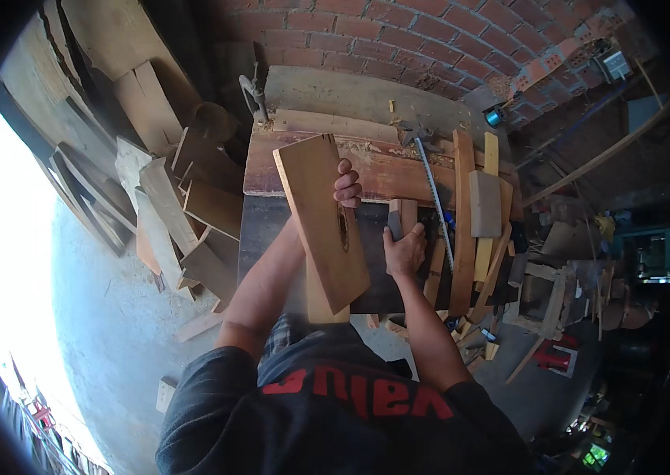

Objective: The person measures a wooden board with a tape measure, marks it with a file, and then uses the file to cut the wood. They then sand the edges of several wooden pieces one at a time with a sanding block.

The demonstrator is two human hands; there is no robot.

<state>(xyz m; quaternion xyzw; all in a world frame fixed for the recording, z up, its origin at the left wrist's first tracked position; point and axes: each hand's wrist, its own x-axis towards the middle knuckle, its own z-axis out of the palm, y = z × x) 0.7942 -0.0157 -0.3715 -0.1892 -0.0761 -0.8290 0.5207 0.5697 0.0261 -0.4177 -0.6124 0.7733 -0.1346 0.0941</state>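
My left hand (347, 185) grips the edge of a flat wooden board (315, 214), its fingers curled over the right side. The board is tilted up over the bench and has a dark knot hole near that edge. Behind its lower end, a second pale wooden piece (325, 305) shows in part. My right hand (406, 250) is closed on a small wooden block (404, 212) with a dark grey side, low over the dark bench top (267, 229). Most of the right-hand fingers are hidden around the block.
Reddish planks (295, 170) lie across the bench's far side. To the right are a saw blade (434, 198), long wooden strips (463, 229) and a short block (485, 204). A metal clamp (252, 93) stands at the back left. Offcut boards (165, 198) lean on the left; a brick wall (398, 39) rises behind.
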